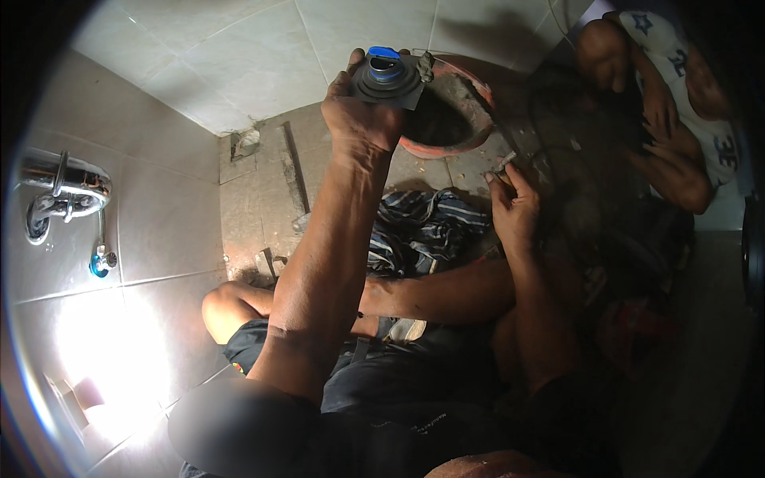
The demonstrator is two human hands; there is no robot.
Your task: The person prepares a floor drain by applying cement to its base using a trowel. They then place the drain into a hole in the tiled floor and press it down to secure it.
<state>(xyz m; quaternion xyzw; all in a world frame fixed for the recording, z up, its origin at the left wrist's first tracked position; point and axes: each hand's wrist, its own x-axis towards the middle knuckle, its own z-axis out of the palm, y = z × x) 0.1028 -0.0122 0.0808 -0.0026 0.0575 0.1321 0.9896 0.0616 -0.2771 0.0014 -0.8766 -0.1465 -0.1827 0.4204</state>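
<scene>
Glaring light point(107, 350) washes the tiled side wall point(171, 215) below the chrome pipe point(82, 178). Right of the pipe, a pale tiled back wall point(247, 52) meets a dirty floor point(259, 191).

Free room lies between left grip point(362, 121) and right grip point(516, 213) above striped cloth point(438, 219), the tub point(437, 151) obstructing beyond.

Black shirt point(382, 398), pale print point(430, 423); dark shorts point(249, 341), 1 coloured badge point(238, 367).

One square fitting point(388, 82), one red-rimmed tub point(434, 151), upper centre.
One small object point(506, 162) right of centre; one heap of striped cloth point(430, 227), centre; one chrome pipe assembly point(76, 185), left; one co-worker point(677, 171), upper right.
</scene>
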